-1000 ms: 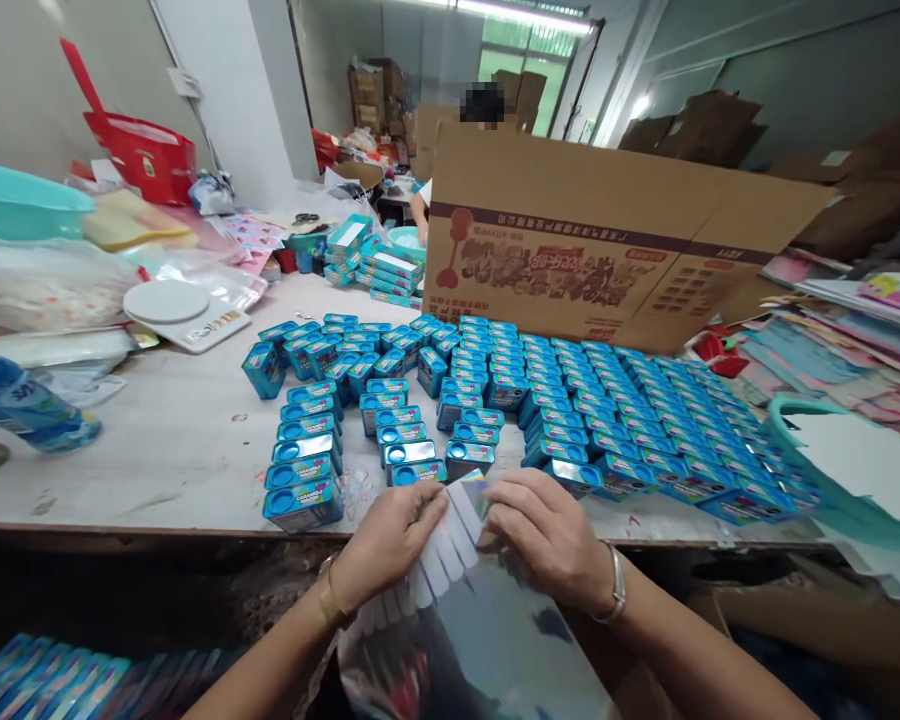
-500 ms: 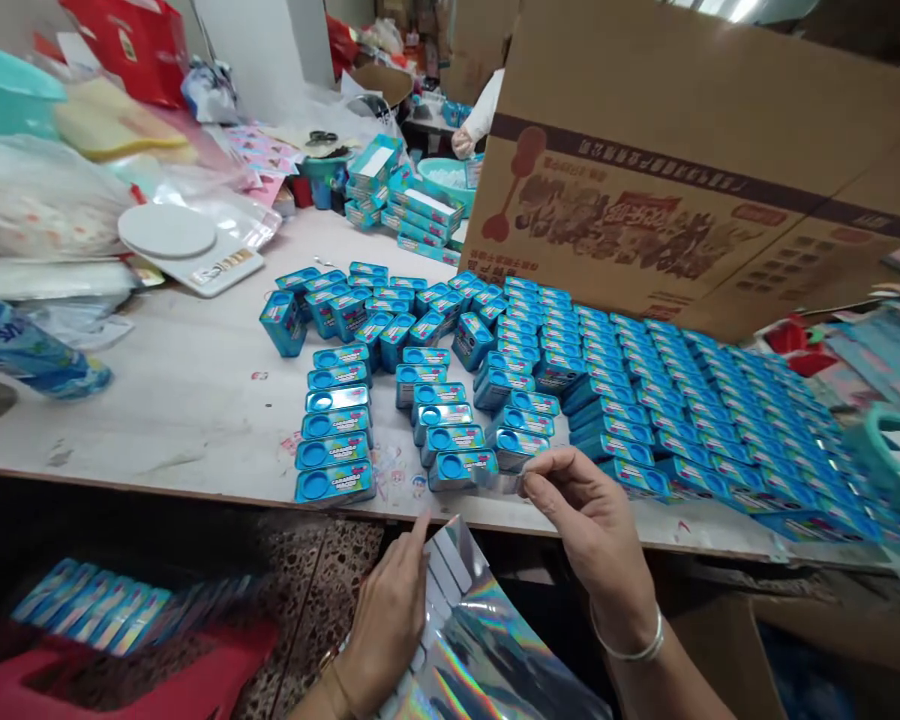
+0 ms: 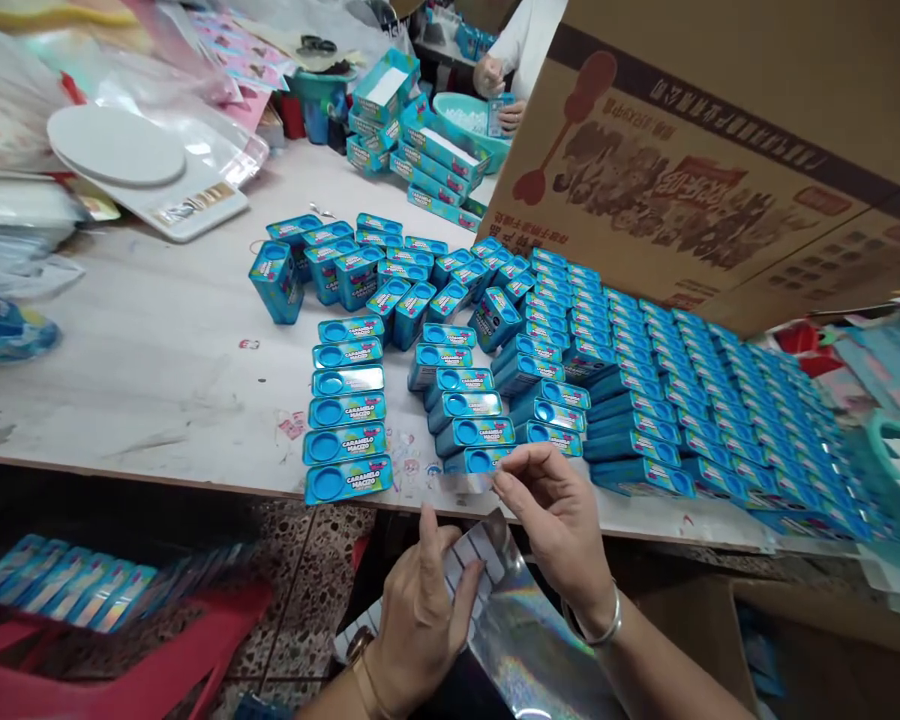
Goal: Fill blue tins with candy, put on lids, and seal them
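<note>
My right hand (image 3: 559, 525) pinches a small clear sticker (image 3: 465, 484) between thumb and fingertips, close to the front of the nearest blue box in the middle row. I cannot tell whether sticker and box touch. In my left hand (image 3: 424, 610), below the table edge, is a shiny rainbow-silver sticker sheet (image 3: 525, 625) with pale strips. The left thumb lies over the sheet and the index finger points up. Just beyond my hands stand blue candy boxes (image 3: 349, 478) in short rows, upright, with a round mark and lettering on top.
A dense block of blue boxes (image 3: 690, 400) covers the table's right side, before a large carton (image 3: 645, 200). A white scale (image 3: 195, 212) and open trays (image 3: 435, 150) stand farther back. More boxes lie on a pink stool (image 3: 217, 610). A co-worker's hands (image 3: 499, 80) show behind.
My right hand has moved left with the clear sticker. My left hand has turned, so its thumb now lies across the sheet. The view has tilted down and closer to the table.
</note>
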A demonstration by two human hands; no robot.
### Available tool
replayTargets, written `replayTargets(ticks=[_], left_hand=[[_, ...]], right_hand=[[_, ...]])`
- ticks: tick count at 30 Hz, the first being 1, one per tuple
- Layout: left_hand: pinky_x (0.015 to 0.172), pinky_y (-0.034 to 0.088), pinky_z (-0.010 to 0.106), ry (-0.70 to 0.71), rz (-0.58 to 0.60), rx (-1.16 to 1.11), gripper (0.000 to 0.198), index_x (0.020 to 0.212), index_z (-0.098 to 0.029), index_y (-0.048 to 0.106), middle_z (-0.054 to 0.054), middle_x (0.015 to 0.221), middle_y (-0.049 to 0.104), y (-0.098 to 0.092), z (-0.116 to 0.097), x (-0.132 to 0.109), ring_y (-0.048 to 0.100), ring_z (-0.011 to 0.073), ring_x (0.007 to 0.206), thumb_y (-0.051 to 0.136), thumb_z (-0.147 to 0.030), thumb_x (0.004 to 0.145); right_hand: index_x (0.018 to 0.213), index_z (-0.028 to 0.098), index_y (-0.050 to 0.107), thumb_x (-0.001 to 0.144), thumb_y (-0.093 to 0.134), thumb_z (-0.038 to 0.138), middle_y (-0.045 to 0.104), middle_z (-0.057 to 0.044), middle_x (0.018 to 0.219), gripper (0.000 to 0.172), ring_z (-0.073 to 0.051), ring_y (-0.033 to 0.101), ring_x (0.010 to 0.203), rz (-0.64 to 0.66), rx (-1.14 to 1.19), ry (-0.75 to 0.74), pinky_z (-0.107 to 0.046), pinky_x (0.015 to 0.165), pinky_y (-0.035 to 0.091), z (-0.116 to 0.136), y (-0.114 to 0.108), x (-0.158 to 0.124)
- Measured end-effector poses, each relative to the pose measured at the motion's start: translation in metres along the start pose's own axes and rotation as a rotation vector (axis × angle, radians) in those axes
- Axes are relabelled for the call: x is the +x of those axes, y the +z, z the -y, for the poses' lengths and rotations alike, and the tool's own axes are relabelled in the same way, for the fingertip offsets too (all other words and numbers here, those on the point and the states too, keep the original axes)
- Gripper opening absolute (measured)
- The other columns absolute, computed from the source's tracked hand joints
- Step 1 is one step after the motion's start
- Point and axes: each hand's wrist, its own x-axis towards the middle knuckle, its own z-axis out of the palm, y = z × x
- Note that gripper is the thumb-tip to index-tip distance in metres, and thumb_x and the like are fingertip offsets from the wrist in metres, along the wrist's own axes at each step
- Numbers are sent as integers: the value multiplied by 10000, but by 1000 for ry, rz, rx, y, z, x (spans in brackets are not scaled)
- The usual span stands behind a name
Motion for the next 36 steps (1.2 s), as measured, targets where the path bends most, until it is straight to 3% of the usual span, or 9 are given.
replayTargets(ticks=[7, 17, 26, 31, 36], left_hand=[[738, 593, 290, -36, -4, -27, 804, 1557, -116, -55, 113, 944, 735, 14, 2, 15, 725, 198, 840, 480, -230, 967], [783, 592, 306, -93, 150, 28, 736, 1567, -140, -11, 143, 1082, 718, 27, 7, 20, 719, 216, 908, 427, -261, 987], [741, 589, 300, -133, 169, -11, 724, 1565, -141, -6, 122, 1024, 728, 32, 9, 22, 723, 208, 865, 422, -254, 992], [718, 582, 293, -140, 187, -29, 730, 1563, -151, -38, 122, 1020, 732, 32, 9, 23, 724, 205, 843, 410, -245, 995], [771, 577, 322, -172, 203, -35, 737, 1561, -163, -30, 148, 1124, 712, 36, 11, 19, 717, 227, 952, 425, -255, 989]], right_hand=[[855, 201, 602, 858, 669, 322, 605, 0, 733, 138, -112, 553, 621, -31, -69, 17, -220, 559, 489, -5, -1, 6], [885, 208, 595, 899, 610, 275, 606, -1, 737, 71, -116, 537, 617, -34, -265, -17, -227, 529, 449, -10, -10, 8], [920, 220, 589, 919, 541, 196, 603, -9, 757, 54, -151, 556, 689, -16, -599, -198, -288, 645, 455, -17, -8, 10], [938, 212, 596, 904, 539, 162, 603, -4, 747, 83, -151, 567, 703, -21, -628, -255, -284, 664, 460, -19, -6, 12], [1019, 208, 606, 880, 532, 138, 571, -36, 847, 173, -178, 565, 798, 4, -596, -236, -301, 688, 478, -16, -7, 15]])
